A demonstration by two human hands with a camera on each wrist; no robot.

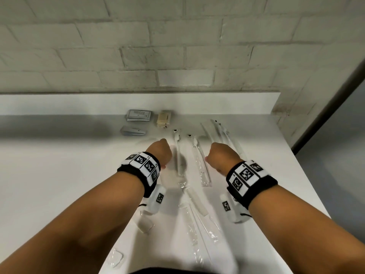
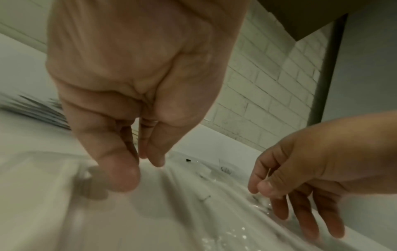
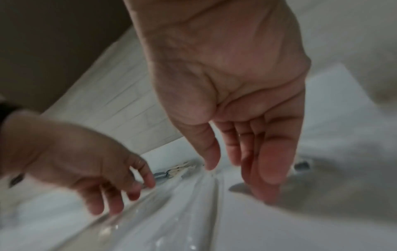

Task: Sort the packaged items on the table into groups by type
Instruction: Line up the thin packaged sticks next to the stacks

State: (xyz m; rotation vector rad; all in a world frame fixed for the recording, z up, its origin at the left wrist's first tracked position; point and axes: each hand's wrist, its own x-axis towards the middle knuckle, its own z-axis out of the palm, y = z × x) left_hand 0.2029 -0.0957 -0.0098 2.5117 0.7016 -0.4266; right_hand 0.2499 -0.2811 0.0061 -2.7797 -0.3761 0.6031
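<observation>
A: Head view first — what lies on the white tabletop [image 1: 59, 175]?

B: At the far edge, a stack of grey sachets [image 1: 138, 115], a second grey stack [image 1: 133, 131] just nearer, and a cream boxed item [image 1: 164, 120] right beside the sachets. To the right of those, long clear-wrapped items [image 1: 221, 133] lie fanned together. Two more long wrapped items [image 1: 199, 159] lie between the wrists, and further clear wrappers [image 1: 192, 224] run toward the near edge, with small clear packets [image 1: 146, 224] at the left forearm.

A: And the hands?

B: The left hand [image 1: 159, 151] and right hand [image 1: 222, 158] hang side by side over the middle wrappers, fingers pointing down and hidden from this camera.

A: Left wrist view?

B: Blurred. The left hand [image 2: 133, 84] has its fingers loosely extended downward, close together, gripping nothing. The right hand [image 2: 305, 169] shows at the right, fingers relaxed and spread above glossy wrappers [image 2: 204, 212] — I cannot tell whether the tips touch them.

A: Right wrist view?

B: The right hand [image 3: 232, 84] is flat-fingered and empty. The left hand [image 3: 86, 163] sits at the left, fingers slack over a clear wrapper [image 3: 171, 212], holding nothing. Grey sachets [image 3: 161, 175] show small and blurred beyond.
</observation>
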